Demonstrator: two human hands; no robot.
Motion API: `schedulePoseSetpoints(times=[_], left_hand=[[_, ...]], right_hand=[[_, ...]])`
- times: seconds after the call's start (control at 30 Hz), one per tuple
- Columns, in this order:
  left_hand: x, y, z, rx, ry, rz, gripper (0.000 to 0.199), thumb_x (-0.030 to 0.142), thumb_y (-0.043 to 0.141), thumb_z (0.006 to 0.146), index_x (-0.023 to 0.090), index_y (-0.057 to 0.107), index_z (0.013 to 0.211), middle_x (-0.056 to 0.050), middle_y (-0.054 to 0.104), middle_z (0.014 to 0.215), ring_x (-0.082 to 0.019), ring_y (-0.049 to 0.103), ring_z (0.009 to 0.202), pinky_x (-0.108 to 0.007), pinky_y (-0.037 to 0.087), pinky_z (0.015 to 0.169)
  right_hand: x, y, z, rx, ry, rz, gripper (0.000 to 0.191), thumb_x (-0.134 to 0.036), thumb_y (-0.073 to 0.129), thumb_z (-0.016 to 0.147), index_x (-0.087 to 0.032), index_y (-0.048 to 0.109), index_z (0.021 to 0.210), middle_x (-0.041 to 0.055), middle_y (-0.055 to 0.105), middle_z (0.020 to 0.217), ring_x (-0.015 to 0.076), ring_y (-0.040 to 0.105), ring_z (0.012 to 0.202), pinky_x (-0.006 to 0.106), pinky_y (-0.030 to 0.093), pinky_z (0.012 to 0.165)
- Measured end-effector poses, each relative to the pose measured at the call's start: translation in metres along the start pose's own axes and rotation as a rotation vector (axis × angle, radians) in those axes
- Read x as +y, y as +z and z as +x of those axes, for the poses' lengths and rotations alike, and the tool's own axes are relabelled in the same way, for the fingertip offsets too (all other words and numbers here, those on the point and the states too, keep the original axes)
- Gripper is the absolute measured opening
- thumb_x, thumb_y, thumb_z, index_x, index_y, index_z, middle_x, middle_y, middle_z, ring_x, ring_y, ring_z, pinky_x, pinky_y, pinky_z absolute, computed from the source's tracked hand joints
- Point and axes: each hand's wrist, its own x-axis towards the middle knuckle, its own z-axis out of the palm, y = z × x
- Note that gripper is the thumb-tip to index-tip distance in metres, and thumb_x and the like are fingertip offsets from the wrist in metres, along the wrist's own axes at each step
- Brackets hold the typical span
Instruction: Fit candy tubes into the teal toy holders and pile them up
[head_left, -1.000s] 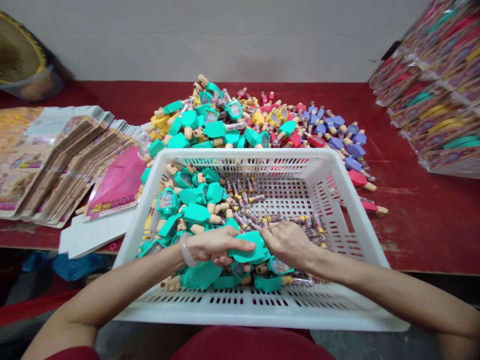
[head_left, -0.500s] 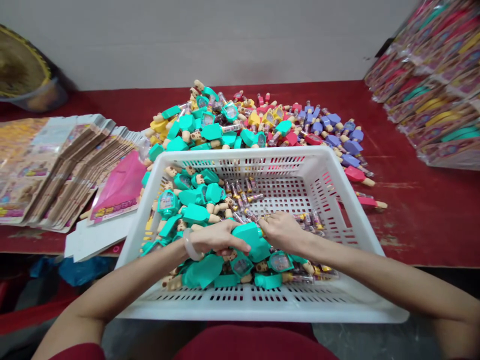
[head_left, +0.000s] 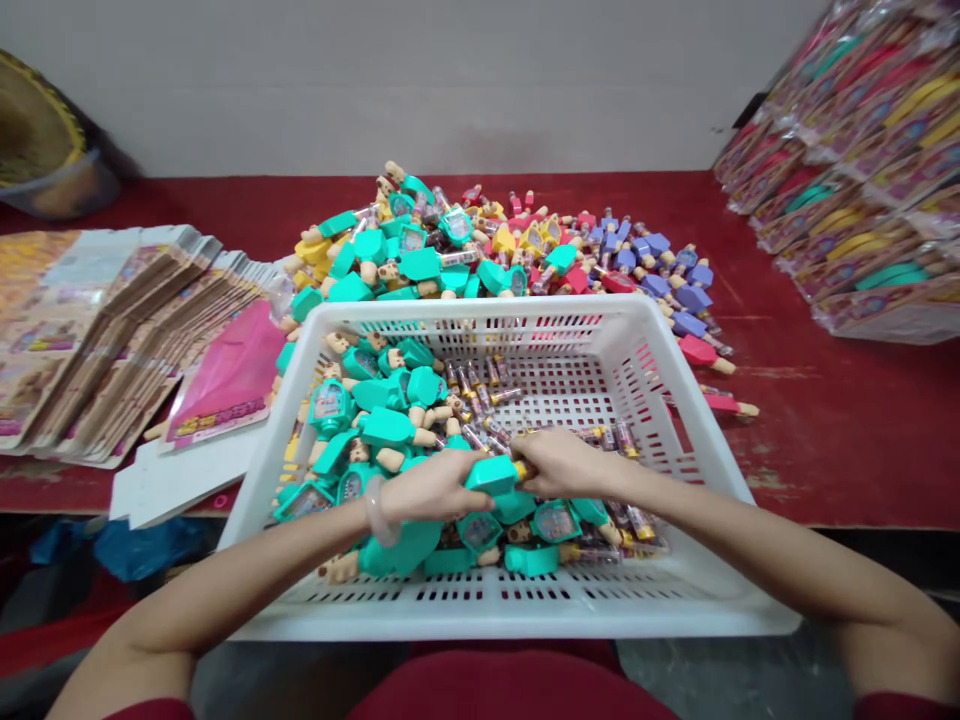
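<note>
Over the white plastic basket (head_left: pixel 517 622), my left hand (head_left: pixel 431 485) is closed on a teal plastic toy piece (head_left: pixel 493 474), thumb and fingers pinching its left end. My right hand (head_left: pixel 559 462) is closed at the piece's right end on a small tube with a yellow end (head_left: pixel 520 470); the fingers hide most of it. The yellow end touches or enters the teal piece; I cannot tell which. Below and left of my hands lie several teal toys (head_left: pixel 388 427) with beige, brown-spotted handles. Small clear tubes (head_left: pixel 480 400) with dark contents and yellow ends lie loose in the basket.
Behind the basket, teal, yellow, red and purple toys (head_left: pixel 420 263) are heaped on the red table (head_left: pixel 825 440). Folded printed cards (head_left: pixel 142 340) and a pink package (head_left: pixel 232 375) lie left. Packed toys (head_left: pixel 862 220) are stacked right. A round tub (head_left: pixel 64 185) stands back left.
The teal piece has been tilted in my left hand, so it shows a narrower side. A yellow tube end now shows between my hands. The view has shifted slightly.
</note>
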Motion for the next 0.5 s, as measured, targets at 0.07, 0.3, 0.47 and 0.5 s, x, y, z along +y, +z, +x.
schedulePoseSetpoints(times=[0.07,0.3,0.47,0.5], left_hand=[[0.0,-0.01,0.001,-0.266,-0.092,-0.369,0.036,0.048,0.049,0.085,0.015,0.063,0.092,-0.007,0.066,0.084,-0.009,0.045,0.046,-0.023,0.036,0.042],[0.013,0.007,0.003,0.101,0.118,0.019,0.033,0.033,0.058,0.079,0.021,0.061,0.11,-0.005,0.068,0.097,-0.019,0.061,0.078,-0.027,0.044,0.069],[-0.003,-0.058,-0.002,0.323,-0.048,0.122,0.031,0.033,0.065,0.073,0.021,0.066,0.102,-0.005,0.068,0.088,-0.025,0.062,0.083,-0.033,0.044,0.072],[-0.007,-0.087,-0.005,0.444,-0.077,0.021,0.027,0.034,0.065,0.072,0.021,0.067,0.096,-0.005,0.067,0.086,-0.026,0.061,0.085,-0.034,0.045,0.074]], right_hand=[[-0.005,-0.002,-0.003,0.106,0.008,-0.154,0.023,-0.023,0.057,0.069,-0.015,0.066,0.088,0.0097,0.069,0.08,0.0223,0.061,0.073,0.027,0.037,0.059],[-0.001,-0.007,0.001,-0.268,0.041,0.112,0.016,-0.029,0.061,0.069,-0.014,0.067,0.074,0.0022,0.063,0.065,0.0157,0.055,0.056,0.023,0.033,0.049],[0.043,-0.027,-0.013,0.024,0.203,0.114,0.05,-0.037,0.062,0.078,-0.013,0.055,0.121,0.0116,0.067,0.102,0.0223,0.061,0.085,0.026,0.042,0.065],[0.051,-0.029,-0.022,0.06,0.292,0.067,0.046,-0.036,0.054,0.084,-0.012,0.053,0.123,0.0148,0.066,0.106,0.0238,0.061,0.09,0.028,0.042,0.068]])
